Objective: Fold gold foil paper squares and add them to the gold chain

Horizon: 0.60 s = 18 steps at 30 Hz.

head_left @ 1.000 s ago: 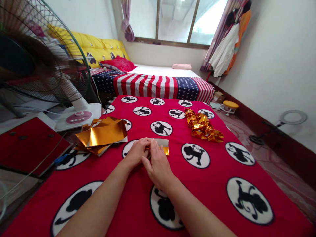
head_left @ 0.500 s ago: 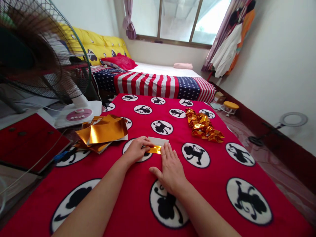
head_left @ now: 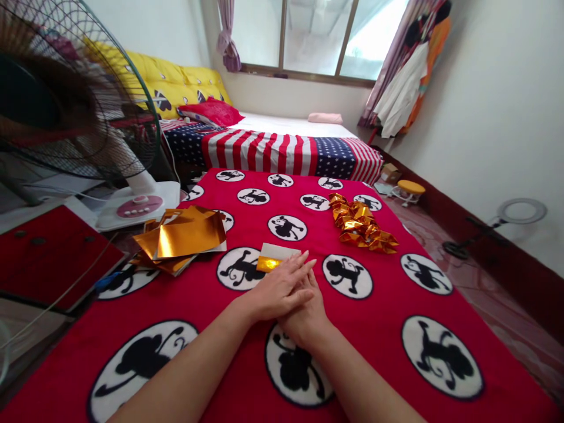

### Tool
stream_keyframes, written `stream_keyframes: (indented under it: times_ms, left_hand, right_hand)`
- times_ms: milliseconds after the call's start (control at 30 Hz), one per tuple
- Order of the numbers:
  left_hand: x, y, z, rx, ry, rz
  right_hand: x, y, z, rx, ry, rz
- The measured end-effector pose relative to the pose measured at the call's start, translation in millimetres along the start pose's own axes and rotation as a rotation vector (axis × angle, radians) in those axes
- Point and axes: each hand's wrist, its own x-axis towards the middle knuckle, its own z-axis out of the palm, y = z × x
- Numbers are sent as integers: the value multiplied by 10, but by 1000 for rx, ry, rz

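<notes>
A sheet of foil paper [head_left: 268, 262] lies on the red cloth, its grey side up at the far part and a shiny gold folded band along the near part. My left hand [head_left: 282, 286] is laid flat across my right hand, fingers stretched toward the right, covering the right end of the band. Beneath it, my right hand [head_left: 307, 320] rests flat at that same end, its fingers mostly hidden. Neither hand grips anything. Left of them is a loose stack of gold foil sheets [head_left: 191, 232]; to the right sits a cluster of folded gold foil pieces [head_left: 359, 223].
The red cloth [head_left: 211, 376] with monkey prints spreads under everything. A spinning fan [head_left: 138, 202] stands at the left beside a red board [head_left: 57, 252]. Beyond is a bed [head_left: 273, 147] with a flag-patterned cover. A ring light [head_left: 522, 210] and yellow stool [head_left: 410, 187] are on the right.
My left hand has left the left end of the foil band and moved right, onto the back of my right hand. The gold band's left part is now uncovered.
</notes>
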Motion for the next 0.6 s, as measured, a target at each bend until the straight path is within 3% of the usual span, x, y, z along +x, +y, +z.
stream_keyframes:
  times_ms: [233,467,600]
  left_hand:
    - [-34,-193,-2,98,-45,-59]
    - [-109,-432,-1,291,29,-156]
    - [-163,-523,-45,420,67,-281]
  right_hand:
    - [-40,7,-56,32,70,-41]
    - [-29,24,-53,30,48,3]
    - [-28,34,-54,7,22,18]
